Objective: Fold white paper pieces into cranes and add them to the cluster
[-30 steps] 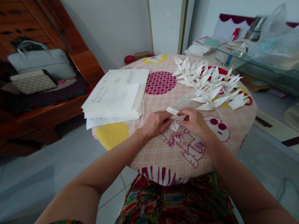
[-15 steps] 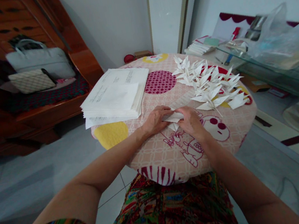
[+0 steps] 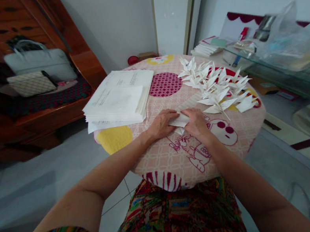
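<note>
Left hand and right hand: fingers curled narrow, pinning a small folded paper, white with crisp pointed flaps, flat on the round cloth-covered worktop, front-centre. Spiky paper cranes right-rear, squared sheet stack left-rear. Open cloth runs to the near rim.

Nothing here can be read as words or numbers. The stack of sheets, left of the middle of the frame, carries a few lines of grey print on its top page, too small and soft to make out. The cloth on the counter bears a red cartoon drawing just below the right hand; any lettering in it cannot be told. The pile of booklets at upper right is blurred.
</note>
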Tool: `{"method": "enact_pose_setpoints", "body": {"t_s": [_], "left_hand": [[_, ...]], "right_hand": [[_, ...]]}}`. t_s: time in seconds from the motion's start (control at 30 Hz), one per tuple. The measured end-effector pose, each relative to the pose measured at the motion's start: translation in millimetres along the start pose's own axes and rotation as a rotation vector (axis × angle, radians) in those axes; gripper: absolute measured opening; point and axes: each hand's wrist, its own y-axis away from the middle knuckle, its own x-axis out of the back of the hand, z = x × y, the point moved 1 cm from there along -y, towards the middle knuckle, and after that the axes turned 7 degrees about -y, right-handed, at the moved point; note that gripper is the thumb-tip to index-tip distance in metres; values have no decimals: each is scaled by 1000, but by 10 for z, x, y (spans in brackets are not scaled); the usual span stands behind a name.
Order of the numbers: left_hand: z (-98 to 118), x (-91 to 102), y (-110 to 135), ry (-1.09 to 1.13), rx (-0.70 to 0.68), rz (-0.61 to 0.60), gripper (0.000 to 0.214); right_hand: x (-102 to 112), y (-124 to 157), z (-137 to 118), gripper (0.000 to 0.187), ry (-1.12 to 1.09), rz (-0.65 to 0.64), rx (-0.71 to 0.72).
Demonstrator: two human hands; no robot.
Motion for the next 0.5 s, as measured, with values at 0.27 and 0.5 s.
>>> {"method": "enact_pose_setpoints", "body": {"t_s": [0.27, 0.5], "left_hand": [[0, 48, 25, 9, 4, -38, 51], [-22, 25, 31, 22, 6, -27, 49]], "right_hand": [[35, 12, -2, 39, -63, 6, 35], [24, 68, 40, 47, -131, -2, 40]]}}
